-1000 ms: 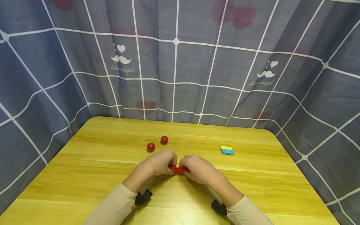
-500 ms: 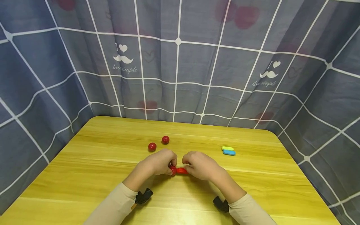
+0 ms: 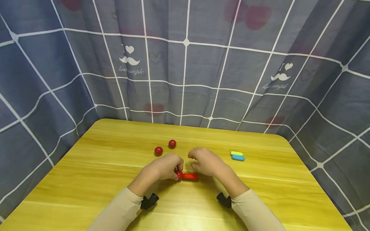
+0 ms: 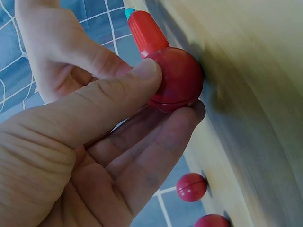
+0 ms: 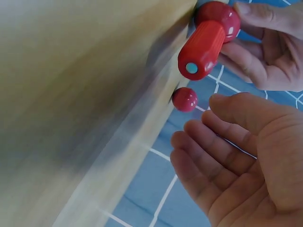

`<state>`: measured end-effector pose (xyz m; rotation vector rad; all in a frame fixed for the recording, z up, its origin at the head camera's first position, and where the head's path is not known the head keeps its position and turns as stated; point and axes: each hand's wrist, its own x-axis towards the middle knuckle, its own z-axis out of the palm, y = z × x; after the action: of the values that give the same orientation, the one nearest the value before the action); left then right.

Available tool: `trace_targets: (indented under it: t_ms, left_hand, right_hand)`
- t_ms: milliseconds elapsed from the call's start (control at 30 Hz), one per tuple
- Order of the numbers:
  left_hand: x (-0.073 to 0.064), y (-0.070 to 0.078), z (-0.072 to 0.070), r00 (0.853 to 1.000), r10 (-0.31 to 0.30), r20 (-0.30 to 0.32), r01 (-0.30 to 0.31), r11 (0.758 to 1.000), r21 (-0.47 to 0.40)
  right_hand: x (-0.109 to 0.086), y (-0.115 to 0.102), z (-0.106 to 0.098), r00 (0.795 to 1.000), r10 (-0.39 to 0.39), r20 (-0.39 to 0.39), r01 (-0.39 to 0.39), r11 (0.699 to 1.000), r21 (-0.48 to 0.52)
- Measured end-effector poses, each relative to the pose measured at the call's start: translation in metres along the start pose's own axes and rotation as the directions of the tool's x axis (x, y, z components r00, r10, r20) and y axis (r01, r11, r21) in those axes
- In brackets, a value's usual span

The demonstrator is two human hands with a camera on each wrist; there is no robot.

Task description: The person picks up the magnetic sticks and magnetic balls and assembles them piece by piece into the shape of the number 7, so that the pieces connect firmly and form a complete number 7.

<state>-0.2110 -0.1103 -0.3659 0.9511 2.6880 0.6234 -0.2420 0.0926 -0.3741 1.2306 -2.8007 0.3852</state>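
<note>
My left hand (image 3: 164, 166) pinches a dark red ball (image 4: 180, 78) between thumb and fingers, low over the table. A short ribbed red handle-like piece (image 3: 189, 176) with a teal dot at its end sticks out from the ball towards the right, in line with it. My right hand (image 3: 207, 163) hovers just behind and right of that piece, fingers loosely bent, with nothing between them. In the right wrist view, the red piece (image 5: 201, 49) lies apart from my right fingertips (image 5: 180, 139).
Two more dark red balls (image 3: 158, 151) (image 3: 172, 143) rest on the table behind my left hand. A yellow-green piece (image 3: 236, 153) and a blue piece (image 3: 238, 158) lie side by side farther right. A grey-blue checked curtain (image 3: 185, 73) hangs behind the wooden table (image 3: 115, 199).
My right hand has let go of the ribbed red piece and moved up and away from it. The left hand keeps its pinch on the ball. The head view has shifted slightly.
</note>
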Motion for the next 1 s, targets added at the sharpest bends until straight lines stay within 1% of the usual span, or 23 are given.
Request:
trace_targets:
  t_ms: [200,400,567,633,767,1000]
  left_hand:
    - [-0.001,0.000,-0.002,1.000,-0.002,-0.002,0.002,1.000,0.009]
    - [-0.001,-0.002,-0.003,1.000,-0.004,0.015,0.004,1.000,0.013]
    - [-0.001,-0.002,-0.004,1.000,-0.006,0.024,0.006,1.000,0.004]
    - [-0.001,-0.001,-0.004,1.000,-0.009,0.025,0.009,1.000,0.001]
    - [-0.001,-0.001,-0.004,0.999,-0.026,0.027,0.026,1.000,0.002]
    - [-0.002,-0.003,-0.004,0.999,-0.037,0.025,0.037,0.999,0.003]
  right_hand:
    - [0.016,0.004,0.003,1.000,0.030,0.001,-0.030,0.999,0.013]
    - [0.039,0.009,0.007,1.000,0.017,-0.012,-0.017,1.000,0.004]
    - [0.057,0.015,0.010,0.999,0.028,-0.031,-0.029,0.999,-0.024]
    - [0.064,0.016,0.010,0.999,0.019,-0.035,-0.020,0.999,-0.034]
    - [0.076,0.018,0.012,0.999,-0.012,-0.030,0.012,1.000,-0.025]
    - [0.092,0.023,0.018,0.998,-0.064,0.012,0.065,0.998,-0.019]
